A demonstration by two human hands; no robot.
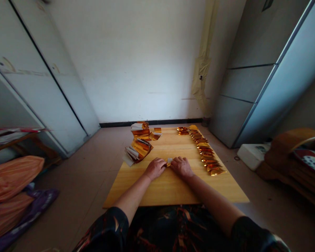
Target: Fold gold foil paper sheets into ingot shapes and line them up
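Observation:
Between my two hands, over the middle of the wooden table, is a small sheet of gold foil paper with its pale side partly showing. My left hand has its fingers closed on the paper's left edge. On the other edge, my right hand grips it with bent fingers. Much of the sheet is covered by the fingers. To the left lie loose stacks of gold foil paper, some with white sides up. Along the right stretches a row of folded gold foil pieces.
The wooden table stands directly before me. Behind it is a white wall. A grey refrigerator and a white box are on the right. Cabinets and orange bags are on the left.

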